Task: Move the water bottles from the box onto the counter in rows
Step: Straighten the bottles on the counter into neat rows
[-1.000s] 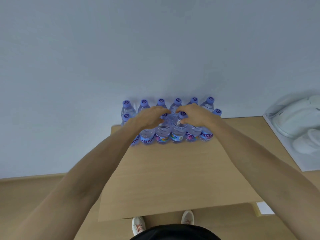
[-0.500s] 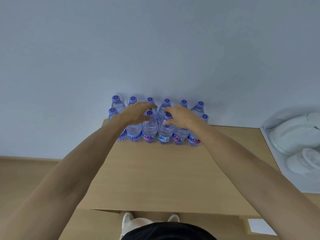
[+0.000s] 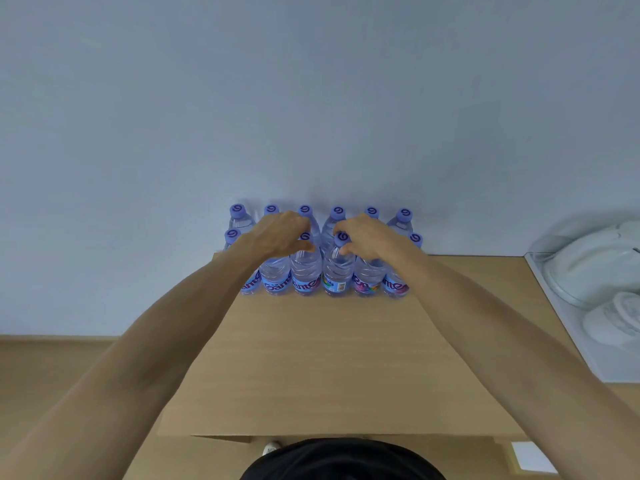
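The water bottles stand upright in two rows of six at the far edge of the worktop, the back row against the pale wall. All have purple caps and blue labels, and neighbours touch or nearly touch.

The left hand reaches over the rows, its fingers curled around the neck of the third front-row bottle, thumb on the near side just under the cap. It covers the top of the bottle to its own left. The right hand grips the neck of the fourth front-row bottle in the same way, its fingertips just below the cap. The two hands lie close together, not touching, with one back-row bottle cap showing between them.

Beyond the right hand, well off to its right, a white tray carries clear domed containers. Below both forearms, the near edge of the worktop gives way to the wooden floor, where the toe of a white shoe peeks out by the person's dark clothing.
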`<state>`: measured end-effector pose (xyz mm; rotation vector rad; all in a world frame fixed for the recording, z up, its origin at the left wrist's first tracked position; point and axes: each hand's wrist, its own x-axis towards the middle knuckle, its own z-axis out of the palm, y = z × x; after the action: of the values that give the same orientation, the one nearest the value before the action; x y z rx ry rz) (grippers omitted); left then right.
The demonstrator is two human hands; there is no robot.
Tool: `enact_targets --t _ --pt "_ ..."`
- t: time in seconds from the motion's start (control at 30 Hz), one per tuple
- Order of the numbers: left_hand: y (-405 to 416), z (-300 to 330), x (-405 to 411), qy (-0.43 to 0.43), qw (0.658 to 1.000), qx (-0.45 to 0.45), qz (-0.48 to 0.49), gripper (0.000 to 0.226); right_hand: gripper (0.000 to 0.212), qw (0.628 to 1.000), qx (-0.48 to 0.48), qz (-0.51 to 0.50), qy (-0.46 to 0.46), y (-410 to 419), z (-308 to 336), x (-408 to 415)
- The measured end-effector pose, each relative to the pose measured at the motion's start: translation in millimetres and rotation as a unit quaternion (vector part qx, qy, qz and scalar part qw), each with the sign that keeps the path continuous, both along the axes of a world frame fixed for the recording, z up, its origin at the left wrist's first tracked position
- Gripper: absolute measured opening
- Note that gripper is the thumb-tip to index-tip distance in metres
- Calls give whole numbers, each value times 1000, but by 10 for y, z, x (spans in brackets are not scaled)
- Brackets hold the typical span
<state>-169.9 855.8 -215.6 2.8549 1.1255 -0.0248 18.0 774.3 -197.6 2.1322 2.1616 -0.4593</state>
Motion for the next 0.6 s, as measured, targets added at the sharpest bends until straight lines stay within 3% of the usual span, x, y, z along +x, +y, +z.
enact_targets --t 0.2,0.37,0.6 --pt "63 83 -54 8 997 -53 -62 40 46 1000 0 -15 17 25 -30 -3" --pt "38 127 -38 26 997 10 -65 28 49 999 3 -24 24 13 -54 -10" --pt "36 100 -34 43 997 32 -60 36 48 999 2 -31 28 -1 -60 -32"
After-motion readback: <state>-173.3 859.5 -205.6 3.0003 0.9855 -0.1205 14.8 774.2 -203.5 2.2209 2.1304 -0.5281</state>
